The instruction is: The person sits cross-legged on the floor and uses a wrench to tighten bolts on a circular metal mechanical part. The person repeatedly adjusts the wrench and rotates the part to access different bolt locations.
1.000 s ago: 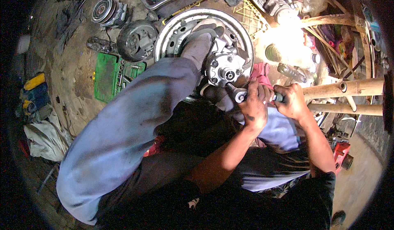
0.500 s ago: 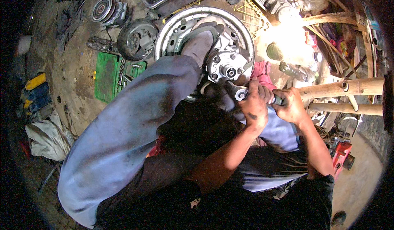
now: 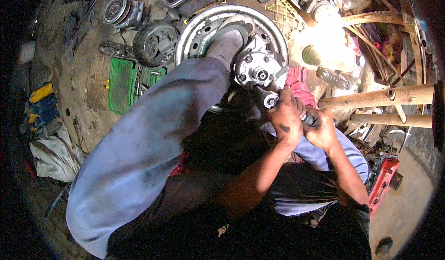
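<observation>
A silver compressor-like metal part (image 3: 254,66) with a central shaft rests on a steel wheel rim (image 3: 184,40), beside my foot in a sandal. Against its lower bolt area sits the head of a ratchet wrench (image 3: 270,101), reached through a dark socket or extension; the bolt itself is hidden. My left hand (image 3: 286,115) is closed around the wrench near its head. My right hand (image 3: 321,126) grips the far end of the handle, its fingers wrapped around it. Behind my hands lies a red cloth (image 3: 299,84).
An open green socket case (image 3: 121,85) lies to the left, near a round black part (image 3: 155,43) and a pulley unit (image 3: 121,12). Bamboo poles (image 3: 375,97) jut in from the right. A bright lamp glares by a plastic bottle (image 3: 331,78). A red metal part (image 3: 384,186) lies lower right.
My right hand and the handle end have swung toward me and slightly left. The wrench head has shifted a little, with my left hand still around it.
</observation>
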A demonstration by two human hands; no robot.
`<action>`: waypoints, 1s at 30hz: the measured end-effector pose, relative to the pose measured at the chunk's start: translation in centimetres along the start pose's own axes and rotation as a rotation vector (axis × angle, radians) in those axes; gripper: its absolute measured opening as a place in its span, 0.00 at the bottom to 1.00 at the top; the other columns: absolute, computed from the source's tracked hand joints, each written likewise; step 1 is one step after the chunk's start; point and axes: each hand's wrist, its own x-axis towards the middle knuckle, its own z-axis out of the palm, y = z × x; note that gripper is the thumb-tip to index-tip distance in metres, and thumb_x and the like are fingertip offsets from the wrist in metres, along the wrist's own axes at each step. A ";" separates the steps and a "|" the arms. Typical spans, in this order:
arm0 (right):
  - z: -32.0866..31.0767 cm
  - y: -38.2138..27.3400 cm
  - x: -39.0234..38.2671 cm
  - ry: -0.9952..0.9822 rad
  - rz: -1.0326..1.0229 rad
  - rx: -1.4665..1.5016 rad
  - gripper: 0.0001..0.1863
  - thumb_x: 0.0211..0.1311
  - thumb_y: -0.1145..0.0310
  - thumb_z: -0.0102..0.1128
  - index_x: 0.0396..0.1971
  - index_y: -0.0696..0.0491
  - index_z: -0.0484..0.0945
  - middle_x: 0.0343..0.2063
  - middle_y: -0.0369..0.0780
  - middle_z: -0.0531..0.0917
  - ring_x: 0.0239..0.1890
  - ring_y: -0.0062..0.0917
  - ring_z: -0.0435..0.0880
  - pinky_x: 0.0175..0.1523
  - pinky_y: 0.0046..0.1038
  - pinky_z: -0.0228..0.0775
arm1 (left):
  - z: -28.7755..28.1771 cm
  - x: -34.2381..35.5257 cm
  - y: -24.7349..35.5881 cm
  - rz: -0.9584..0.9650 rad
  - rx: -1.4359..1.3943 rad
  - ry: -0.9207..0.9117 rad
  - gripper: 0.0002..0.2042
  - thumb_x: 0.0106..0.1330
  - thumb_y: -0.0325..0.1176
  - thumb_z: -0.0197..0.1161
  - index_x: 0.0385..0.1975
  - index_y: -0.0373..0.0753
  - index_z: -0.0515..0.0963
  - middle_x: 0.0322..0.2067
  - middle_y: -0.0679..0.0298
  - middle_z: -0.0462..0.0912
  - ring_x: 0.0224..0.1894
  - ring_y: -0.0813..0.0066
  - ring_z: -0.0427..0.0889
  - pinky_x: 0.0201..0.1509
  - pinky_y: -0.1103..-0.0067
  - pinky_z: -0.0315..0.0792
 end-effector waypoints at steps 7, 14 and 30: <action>1.8 -2.7 -1.1 0.153 0.052 0.090 0.11 0.43 0.73 0.66 0.27 0.63 0.79 0.19 0.54 0.77 0.22 0.38 0.83 0.31 0.34 0.71 | 1.2 0.0 1.8 -0.068 0.190 0.260 0.13 0.67 0.29 0.51 0.18 0.44 0.63 0.09 0.71 0.61 0.06 0.80 0.57 0.11 0.80 0.55; 5.6 -4.5 -3.4 0.309 0.193 0.026 0.13 0.46 0.69 0.67 0.32 0.60 0.83 0.22 0.53 0.80 0.26 0.35 0.84 0.33 0.35 0.72 | 3.4 0.0 4.5 -0.052 0.436 0.551 0.10 0.60 0.24 0.56 0.18 0.41 0.65 0.10 0.71 0.65 0.07 0.81 0.60 0.09 0.78 0.52; 10.2 -6.4 -5.1 0.394 0.322 0.233 0.12 0.50 0.68 0.68 0.29 0.61 0.80 0.20 0.36 0.80 0.28 0.12 0.71 0.36 0.25 0.71 | 2.2 -1.0 7.0 -0.079 0.915 0.510 0.05 0.57 0.23 0.55 0.25 0.30 0.76 0.23 0.65 0.79 0.23 0.76 0.73 0.29 0.75 0.68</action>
